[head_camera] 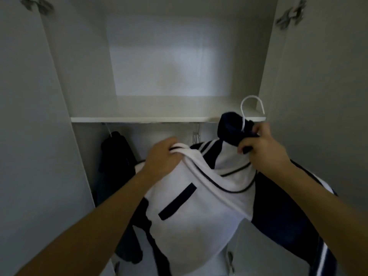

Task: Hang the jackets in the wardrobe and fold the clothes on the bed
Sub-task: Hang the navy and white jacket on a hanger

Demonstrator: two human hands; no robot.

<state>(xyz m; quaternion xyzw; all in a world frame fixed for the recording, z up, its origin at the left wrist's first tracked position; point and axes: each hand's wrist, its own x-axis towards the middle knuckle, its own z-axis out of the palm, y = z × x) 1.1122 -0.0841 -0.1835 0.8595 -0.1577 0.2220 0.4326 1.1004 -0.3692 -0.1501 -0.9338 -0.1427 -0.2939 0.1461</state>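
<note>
I hold a white and navy jacket up in front of the open wardrobe. My left hand grips the jacket's white front edge near the shoulder. My right hand grips the navy collar together with the neck of a white hanger, whose hook rises above the shelf edge. The jacket's navy sleeve with white stripes hangs down at the right. The hanger's arms are hidden inside the jacket.
A dark garment hangs on a hanger at the left under the white shelf. A metal fitting hangs below the shelf's middle. The wardrobe doors stand open on both sides.
</note>
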